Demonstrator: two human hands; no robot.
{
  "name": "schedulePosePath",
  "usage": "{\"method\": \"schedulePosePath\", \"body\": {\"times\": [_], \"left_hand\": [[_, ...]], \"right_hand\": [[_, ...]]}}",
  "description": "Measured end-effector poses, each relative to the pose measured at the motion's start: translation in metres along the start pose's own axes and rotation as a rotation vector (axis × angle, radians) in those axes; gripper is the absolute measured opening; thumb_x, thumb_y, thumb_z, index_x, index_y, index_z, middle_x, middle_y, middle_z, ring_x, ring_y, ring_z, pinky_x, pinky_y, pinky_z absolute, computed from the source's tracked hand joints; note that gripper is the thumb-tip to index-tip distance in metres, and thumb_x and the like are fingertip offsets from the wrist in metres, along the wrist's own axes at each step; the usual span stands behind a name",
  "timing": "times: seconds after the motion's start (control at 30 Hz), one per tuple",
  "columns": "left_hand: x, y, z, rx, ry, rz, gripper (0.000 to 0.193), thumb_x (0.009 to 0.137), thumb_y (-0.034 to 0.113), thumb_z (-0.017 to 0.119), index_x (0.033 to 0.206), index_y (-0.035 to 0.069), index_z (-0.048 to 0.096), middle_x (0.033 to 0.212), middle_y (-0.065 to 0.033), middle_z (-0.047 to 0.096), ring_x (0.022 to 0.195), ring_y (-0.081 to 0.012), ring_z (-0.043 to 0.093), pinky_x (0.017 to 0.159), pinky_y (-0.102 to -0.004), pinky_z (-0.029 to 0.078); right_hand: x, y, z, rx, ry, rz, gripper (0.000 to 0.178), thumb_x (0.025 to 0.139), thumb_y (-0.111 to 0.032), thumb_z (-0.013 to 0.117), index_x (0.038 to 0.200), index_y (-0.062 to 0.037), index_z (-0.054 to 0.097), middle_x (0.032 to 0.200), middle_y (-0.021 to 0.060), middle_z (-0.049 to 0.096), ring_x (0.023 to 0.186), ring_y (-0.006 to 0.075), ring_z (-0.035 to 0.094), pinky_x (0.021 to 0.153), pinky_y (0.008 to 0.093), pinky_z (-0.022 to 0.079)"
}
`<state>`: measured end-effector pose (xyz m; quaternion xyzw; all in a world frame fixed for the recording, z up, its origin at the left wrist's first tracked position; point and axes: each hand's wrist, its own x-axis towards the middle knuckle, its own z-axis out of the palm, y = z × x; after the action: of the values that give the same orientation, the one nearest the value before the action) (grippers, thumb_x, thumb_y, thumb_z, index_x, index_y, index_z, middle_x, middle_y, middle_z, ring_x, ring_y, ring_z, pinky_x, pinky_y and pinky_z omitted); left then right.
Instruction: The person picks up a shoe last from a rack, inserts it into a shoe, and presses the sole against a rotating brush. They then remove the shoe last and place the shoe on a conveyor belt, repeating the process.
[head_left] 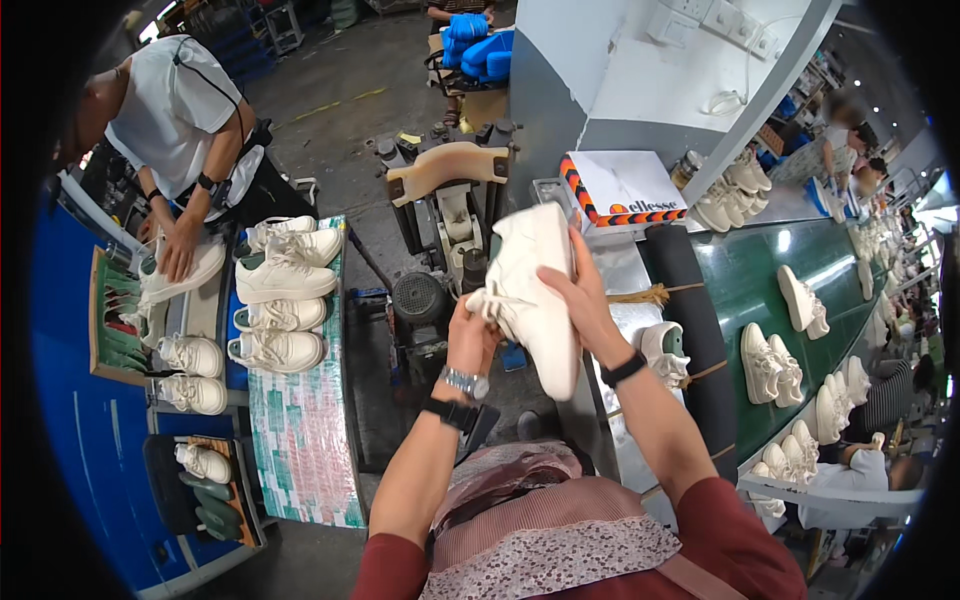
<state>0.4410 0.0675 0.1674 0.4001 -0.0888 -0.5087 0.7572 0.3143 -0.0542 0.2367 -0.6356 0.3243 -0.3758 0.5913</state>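
Observation:
In front of me I hold up a cream lace-up sneaker (540,300), its pale sole turned to the right. My right hand (585,300) grips it by the sole side, thumb across the sole. My left hand (470,325) is closed at the laces, its fingers partly hidden behind the shoe. Beyond the sneaker stands a machine (450,215) with a curved tan pad on top. A single cream sneaker (664,350) rests on the metal ledge beside my right forearm.
Cream sneakers (285,275) stand on a taped bench (300,440) at left, where a co-worker (180,130) handles another shoe. To the right, a green conveyor (730,270) carries several pairs past a black padded roll (690,340). A shoebox (625,180) sits near the wall.

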Motion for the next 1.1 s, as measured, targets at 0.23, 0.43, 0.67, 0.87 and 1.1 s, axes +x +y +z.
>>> {"method": "schedulePosePath", "body": {"times": [0.23,0.43,0.67,0.87,1.1], "left_hand": [[0.027,-0.045,-0.039,-0.455,-0.097,-0.175,0.037,0.101,0.023,0.047,0.133,0.006,0.055,0.127,-0.0090,0.064,0.111,-0.0243,0.064,0.095,-0.0390,0.054],[0.028,-0.070,-0.047,-0.714,-0.159,-0.229,0.041,0.102,0.032,0.046,0.129,0.004,0.058,0.131,-0.0120,0.063,0.121,-0.0296,0.059,0.106,-0.0452,0.045],[-0.024,-0.058,-0.069,0.080,0.124,-0.374,0.066,0.097,0.056,0.052,0.139,0.005,0.050,0.140,-0.0086,0.056,0.130,-0.0210,0.051,0.106,-0.0470,0.042],[-0.024,-0.015,0.014,-0.614,-0.244,-0.324,0.081,0.095,0.072,0.040,0.151,0.014,0.038,0.144,-0.0115,0.053,0.128,-0.0297,0.054,0.108,-0.0476,0.045],[-0.028,-0.018,0.019,-0.727,-0.302,-0.233,0.079,0.099,0.066,0.038,0.155,0.012,0.030,0.151,-0.0130,0.045,0.133,-0.0296,0.050,0.111,-0.0445,0.042]], "right_hand": [[0.031,-0.040,0.058,-0.951,-0.060,-0.053,0.099,0.076,-0.046,0.073,0.155,-0.0059,0.028,0.123,0.0288,0.056,0.103,0.0448,0.063,0.090,0.0455,0.052],[0.026,-0.066,0.106,-1.181,-0.169,-0.078,0.096,0.075,-0.038,0.072,0.154,-0.0071,0.027,0.112,0.0266,0.055,0.087,0.0458,0.065,0.078,0.0524,0.053],[-0.007,-0.042,0.071,-1.157,-0.099,-0.207,0.094,0.075,-0.033,0.074,0.154,-0.0076,0.030,0.109,0.0195,0.051,0.092,0.0396,0.063,0.072,0.0483,0.054],[-0.019,-0.042,0.081,-1.082,-0.042,-0.201,0.096,0.074,-0.032,0.076,0.154,-0.0086,0.030,0.112,0.0186,0.050,0.093,0.0388,0.063,0.074,0.0474,0.055],[-0.032,-0.041,0.085,-1.025,0.063,-0.314,0.099,0.073,-0.029,0.079,0.155,-0.0091,0.027,0.124,0.0202,0.048,0.104,0.0402,0.060,0.078,0.0484,0.054]]}}
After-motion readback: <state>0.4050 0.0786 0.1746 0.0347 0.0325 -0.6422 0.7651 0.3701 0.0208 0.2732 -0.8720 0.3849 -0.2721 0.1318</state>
